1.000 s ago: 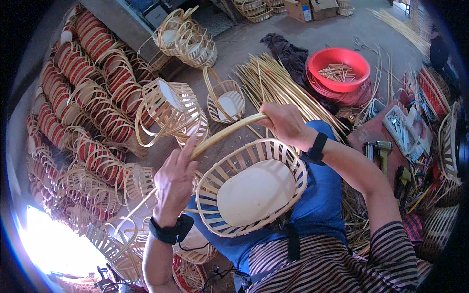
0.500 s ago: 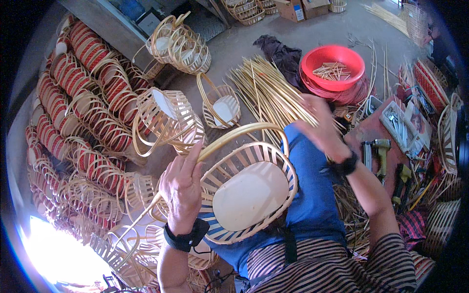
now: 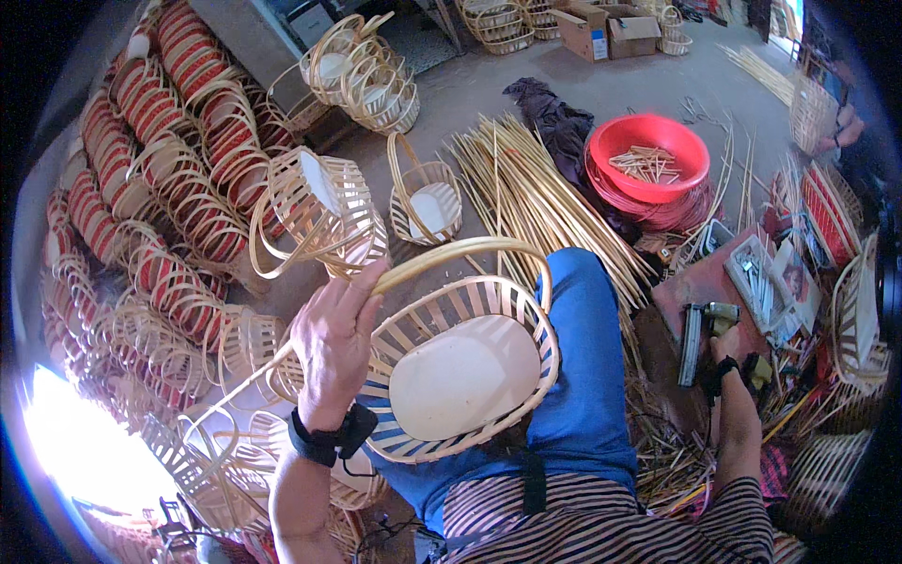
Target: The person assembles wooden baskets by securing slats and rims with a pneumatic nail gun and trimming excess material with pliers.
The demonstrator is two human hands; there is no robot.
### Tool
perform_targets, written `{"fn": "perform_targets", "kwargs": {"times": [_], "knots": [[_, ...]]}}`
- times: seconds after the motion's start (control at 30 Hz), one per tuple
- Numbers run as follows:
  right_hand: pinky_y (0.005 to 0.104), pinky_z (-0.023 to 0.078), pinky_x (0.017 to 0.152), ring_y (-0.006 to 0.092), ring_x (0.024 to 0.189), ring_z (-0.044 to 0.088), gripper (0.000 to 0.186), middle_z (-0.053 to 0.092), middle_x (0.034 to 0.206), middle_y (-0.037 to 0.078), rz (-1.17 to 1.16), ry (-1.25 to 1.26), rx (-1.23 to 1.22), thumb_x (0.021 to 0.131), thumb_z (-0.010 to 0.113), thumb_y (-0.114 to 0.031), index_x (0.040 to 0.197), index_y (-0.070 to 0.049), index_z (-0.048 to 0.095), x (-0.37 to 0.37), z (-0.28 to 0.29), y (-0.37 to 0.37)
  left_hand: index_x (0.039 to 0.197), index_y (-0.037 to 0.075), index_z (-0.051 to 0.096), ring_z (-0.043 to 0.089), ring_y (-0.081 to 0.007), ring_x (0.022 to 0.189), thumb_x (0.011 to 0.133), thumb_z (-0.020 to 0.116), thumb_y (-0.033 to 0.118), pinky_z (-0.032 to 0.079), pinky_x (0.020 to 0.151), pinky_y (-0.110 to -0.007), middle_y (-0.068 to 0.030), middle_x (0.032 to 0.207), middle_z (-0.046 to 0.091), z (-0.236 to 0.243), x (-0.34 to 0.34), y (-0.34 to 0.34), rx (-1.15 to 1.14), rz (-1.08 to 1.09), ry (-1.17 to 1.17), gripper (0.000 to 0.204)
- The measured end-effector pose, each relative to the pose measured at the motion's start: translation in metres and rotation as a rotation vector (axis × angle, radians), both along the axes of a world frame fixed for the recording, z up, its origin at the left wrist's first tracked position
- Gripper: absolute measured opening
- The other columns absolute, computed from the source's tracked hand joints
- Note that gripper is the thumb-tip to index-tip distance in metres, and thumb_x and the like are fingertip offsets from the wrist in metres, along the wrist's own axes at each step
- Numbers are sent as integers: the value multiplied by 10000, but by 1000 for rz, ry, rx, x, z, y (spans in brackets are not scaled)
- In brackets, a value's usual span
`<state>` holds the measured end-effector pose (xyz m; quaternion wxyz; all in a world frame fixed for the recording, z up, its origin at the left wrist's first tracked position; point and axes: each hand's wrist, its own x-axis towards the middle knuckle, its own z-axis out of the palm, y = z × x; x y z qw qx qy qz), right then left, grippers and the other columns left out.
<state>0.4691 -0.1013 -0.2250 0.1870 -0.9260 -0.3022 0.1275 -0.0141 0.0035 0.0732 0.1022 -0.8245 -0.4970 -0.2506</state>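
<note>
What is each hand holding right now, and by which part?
The left hand holds the slatted basket by the left end of its arched handle. The right hand holds the green-and-silver power tool by its grip, largely covered by the fingers.

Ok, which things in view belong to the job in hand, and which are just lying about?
In the job:
nearest basket, left hand on its handle
silver-and-green tool at the right hand

Apparently lying about:
dark cloth
red basin of short sticks
cardboard box
</note>
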Motion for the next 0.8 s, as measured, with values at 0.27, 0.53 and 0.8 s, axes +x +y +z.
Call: {"fn": "perform_targets", "kwargs": {"times": [0.27, 0.53, 0.8], "knots": [[270, 371, 373, 136, 422, 474, 219, 508, 595, 62, 249, 502, 521, 718, 578, -122, 867, 5, 479, -85, 109, 14, 955, 102, 544, 504, -235, 639, 730, 528, 134, 393, 570, -324, -76, 678, 500, -1, 4, 8, 2, -39, -13, 228], [221, 388, 468, 94, 504, 485, 149, 516, 610, 16, 612, 1033, 752, 775, 510, -129, 873, -18, 502, -205, 220, 17, 892, 64, 541, 522, -253, 689, 713, 546, 138, 410, 604, -331, -85, 744, 537, -8, 7, 16, 57, -38, -45, 195], [175, 344, 439, 42, 469, 412, 204, 445, 581, -24, 713, 1143, 814, 778, 487, -76, 974, -17, 479, -257, 223, 34, 875, 82, 544, 532, -264, 697, 736, 528, 161, 409, 597, -338, -91, 743, 545, -6, 8, 12, 24, -10, -20, 161]]}}
